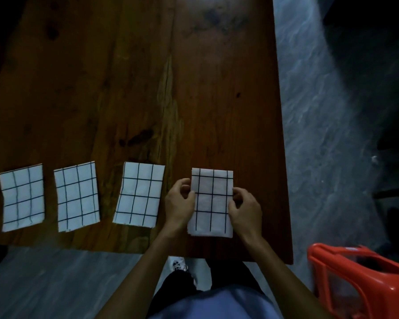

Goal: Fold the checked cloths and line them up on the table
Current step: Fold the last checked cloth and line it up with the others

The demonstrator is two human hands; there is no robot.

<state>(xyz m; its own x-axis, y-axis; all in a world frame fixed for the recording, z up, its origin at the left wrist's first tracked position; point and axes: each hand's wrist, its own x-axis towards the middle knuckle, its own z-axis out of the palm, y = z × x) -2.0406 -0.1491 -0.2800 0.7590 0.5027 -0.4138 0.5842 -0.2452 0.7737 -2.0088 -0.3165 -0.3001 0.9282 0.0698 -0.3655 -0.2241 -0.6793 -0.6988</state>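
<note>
Several white cloths with black check lines lie folded in a row along the near edge of a dark wooden table. The far left cloth, the second cloth and the third cloth lie flat with no hand on them. The rightmost folded cloth lies between my hands. My left hand pinches its left edge and my right hand pinches its right edge, both at mid height.
An orange plastic stool stands on the grey floor at the lower right, just off the table's right corner. The table's right edge runs close beside the rightmost cloth. My legs and a white shoe show below the near edge.
</note>
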